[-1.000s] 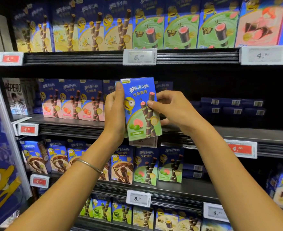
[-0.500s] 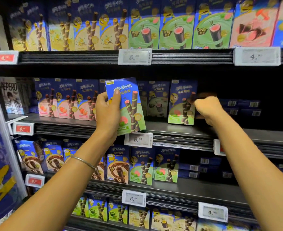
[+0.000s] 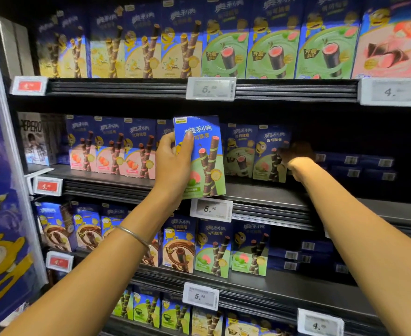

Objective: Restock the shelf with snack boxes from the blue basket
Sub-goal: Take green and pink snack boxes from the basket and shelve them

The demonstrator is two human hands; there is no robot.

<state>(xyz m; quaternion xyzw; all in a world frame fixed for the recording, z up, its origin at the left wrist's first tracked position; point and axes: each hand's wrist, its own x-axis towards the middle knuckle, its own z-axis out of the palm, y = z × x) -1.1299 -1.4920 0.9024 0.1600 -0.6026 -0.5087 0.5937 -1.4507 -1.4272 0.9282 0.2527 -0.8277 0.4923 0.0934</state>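
In the head view my left hand (image 3: 173,166) grips a blue and green snack box (image 3: 200,156) upright, just in front of the middle shelf (image 3: 267,194). My right hand (image 3: 296,157) reaches into the shaded shelf and holds the right edge of a second green snack box (image 3: 268,155). That box stands on the shelf next to a matching box (image 3: 239,151). The blue basket is out of view.
Pink boxes (image 3: 112,151) fill the middle shelf's left part, and flat dark boxes (image 3: 359,166) lie stacked at its right. More snack boxes line the top shelf (image 3: 272,89) and the lower shelves. Price tags (image 3: 211,209) hang on the shelf edges. A blue display panel (image 3: 1,190) stands at left.
My right hand left the box in my left hand, set another green box on the middle shelf and pushed it further back. My left hand shifted its box slightly left.
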